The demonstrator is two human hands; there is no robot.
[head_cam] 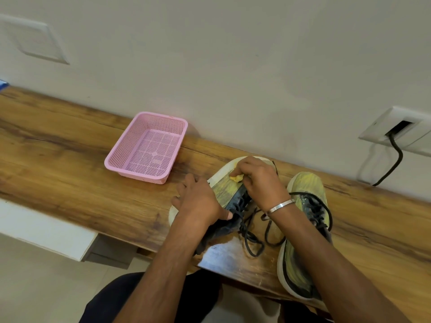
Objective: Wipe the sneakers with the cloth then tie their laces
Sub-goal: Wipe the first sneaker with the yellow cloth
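While the laces [251,231] on both shoes lie loose and untied across the wooden bench [70,164], the wiping is plainly the step in hand, so the job looks no more than partway through. The right hand [261,180] is curled down over the toe area of the near sneaker [225,191], fingers bunched around a small yellow cloth [236,178] pressed to the upper, only a scrap of it showing. The left hand [198,201] steadies that same shoe from the side, fingers wrapped over its edge and thumb tucked in by the eyelets. The second sneaker [305,206] sits just to the right, its laces trailing; whether it has been wiped cannot be told. Both forearms reach forward, wrists bent down. Tying remains for both shoes.
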